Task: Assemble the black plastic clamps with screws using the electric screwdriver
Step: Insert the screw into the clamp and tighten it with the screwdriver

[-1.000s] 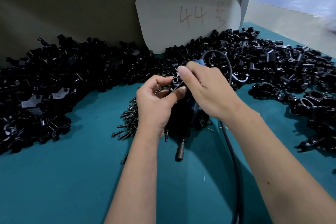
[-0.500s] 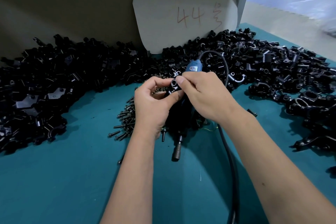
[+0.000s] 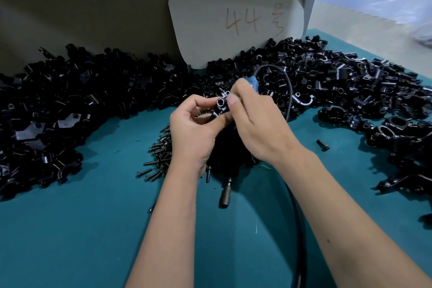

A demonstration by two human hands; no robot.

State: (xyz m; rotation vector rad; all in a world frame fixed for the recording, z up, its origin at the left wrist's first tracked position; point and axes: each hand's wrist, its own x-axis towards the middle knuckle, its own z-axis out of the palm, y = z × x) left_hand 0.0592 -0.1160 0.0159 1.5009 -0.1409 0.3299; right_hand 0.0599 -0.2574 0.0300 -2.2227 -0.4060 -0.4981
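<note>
A small black plastic clamp (image 3: 221, 105) is held above the teal table between both hands. My left hand (image 3: 194, 133) grips it from below and from the left with curled fingers and thumb. From the right, my right hand (image 3: 259, 124) pinches it, thumb tip against its side. The clamp's round opening faces up. The electric screwdriver (image 3: 226, 196) lies under my hands, its metal bit pointing toward me and its blue rear end (image 3: 253, 82) showing past my right fingers. Whether my right hand also holds it is hidden. A pile of screws (image 3: 161, 149) sits left of my left wrist.
Heaps of loose black clamp parts cover the left (image 3: 58, 110) and the back right (image 3: 350, 82) of the table. Larger ring-shaped clamps (image 3: 397, 128) lie at the right. A single screw (image 3: 323, 145) lies right of my right wrist. The screwdriver's cable (image 3: 298, 229) runs toward me. A card marked 44 (image 3: 233, 16) leans on the wall.
Both hands stay together on the clamp. The clamp has turned slightly, so its round opening shows more clearly. The screwdriver keeps its place.
</note>
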